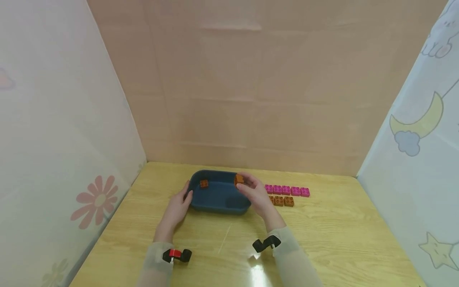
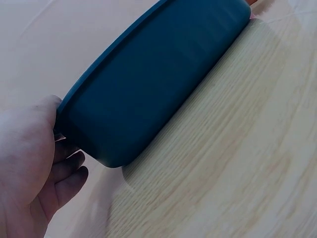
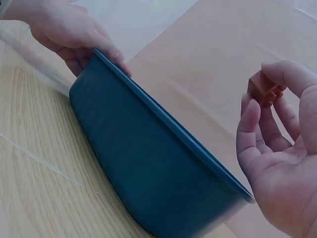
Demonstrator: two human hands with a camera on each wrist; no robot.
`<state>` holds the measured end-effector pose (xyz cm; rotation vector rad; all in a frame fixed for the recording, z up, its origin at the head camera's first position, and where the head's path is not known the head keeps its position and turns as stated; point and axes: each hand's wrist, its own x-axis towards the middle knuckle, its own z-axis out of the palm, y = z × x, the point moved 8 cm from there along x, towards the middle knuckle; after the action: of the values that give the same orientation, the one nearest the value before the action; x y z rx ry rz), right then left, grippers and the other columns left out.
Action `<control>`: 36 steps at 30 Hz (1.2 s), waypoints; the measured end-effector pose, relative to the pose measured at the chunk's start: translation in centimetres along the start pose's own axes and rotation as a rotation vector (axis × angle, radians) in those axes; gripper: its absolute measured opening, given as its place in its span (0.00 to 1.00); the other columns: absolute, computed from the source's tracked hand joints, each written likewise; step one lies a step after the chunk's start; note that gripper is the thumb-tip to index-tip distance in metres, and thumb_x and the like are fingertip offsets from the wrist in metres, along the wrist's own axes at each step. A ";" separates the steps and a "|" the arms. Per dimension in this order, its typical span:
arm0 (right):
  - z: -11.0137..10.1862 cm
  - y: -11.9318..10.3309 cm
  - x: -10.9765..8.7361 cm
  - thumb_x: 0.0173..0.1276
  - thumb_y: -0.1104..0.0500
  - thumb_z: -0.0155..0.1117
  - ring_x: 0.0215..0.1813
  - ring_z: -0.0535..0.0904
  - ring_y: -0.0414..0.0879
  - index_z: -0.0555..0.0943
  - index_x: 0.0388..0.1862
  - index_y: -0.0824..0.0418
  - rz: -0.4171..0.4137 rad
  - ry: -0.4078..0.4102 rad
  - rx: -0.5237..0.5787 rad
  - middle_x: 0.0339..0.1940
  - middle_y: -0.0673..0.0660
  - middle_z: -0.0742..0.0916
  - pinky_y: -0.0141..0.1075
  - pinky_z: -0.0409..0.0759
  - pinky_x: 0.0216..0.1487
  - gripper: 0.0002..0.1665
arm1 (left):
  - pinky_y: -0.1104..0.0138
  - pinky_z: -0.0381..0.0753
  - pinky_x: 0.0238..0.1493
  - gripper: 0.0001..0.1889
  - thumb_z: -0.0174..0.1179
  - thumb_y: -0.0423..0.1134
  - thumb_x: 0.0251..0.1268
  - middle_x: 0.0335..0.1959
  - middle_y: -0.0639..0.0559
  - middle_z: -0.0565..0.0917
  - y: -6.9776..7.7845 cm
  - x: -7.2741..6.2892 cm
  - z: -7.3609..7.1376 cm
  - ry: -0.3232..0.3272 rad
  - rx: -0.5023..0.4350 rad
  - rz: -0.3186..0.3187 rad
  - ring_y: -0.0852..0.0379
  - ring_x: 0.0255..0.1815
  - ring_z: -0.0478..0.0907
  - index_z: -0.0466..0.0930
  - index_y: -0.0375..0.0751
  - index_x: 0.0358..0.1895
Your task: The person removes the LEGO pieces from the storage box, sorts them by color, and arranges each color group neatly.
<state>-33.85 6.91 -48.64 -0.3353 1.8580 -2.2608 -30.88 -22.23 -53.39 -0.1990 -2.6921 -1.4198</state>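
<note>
A dark blue plastic basin (image 1: 219, 210) with rounded corners sits on the table. My left hand (image 1: 178, 205) grips its left end, the thumb over the rim and the other fingers curled against the outside wall, as the left wrist view shows. Between thumb and fingertips my right hand (image 1: 257, 196) pinches an orange-brown toy building brick (image 3: 261, 90), held above the basin's right end. Inside the basin, near its back left corner, lies another orange-brown brick (image 1: 204, 183), studs up.
Right of the basin, a row of several pink bricks (image 1: 286, 190) lies on the wooden table (image 1: 333, 227). In front of it is a shorter row of orange-brown bricks (image 1: 279, 201), partly hidden by my right hand. A beige backdrop (image 1: 233, 99) rises behind the table, with printed cloths at both sides.
</note>
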 end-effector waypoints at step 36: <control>-9.2 -1.8 -3.7 0.79 0.61 0.69 0.55 0.84 0.45 0.77 0.76 0.63 -0.058 0.120 -0.151 0.55 0.49 0.86 0.39 0.85 0.61 0.29 | 0.43 0.67 0.78 0.32 0.49 0.46 0.90 0.80 0.36 0.67 0.0 -0.1 0.0 -0.003 -0.010 -0.020 0.36 0.79 0.67 0.56 0.36 0.86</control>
<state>-33.05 17.00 -48.74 -0.2854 2.1128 -2.2283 -30.82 -22.21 -53.37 -0.1753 -2.6975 -1.4395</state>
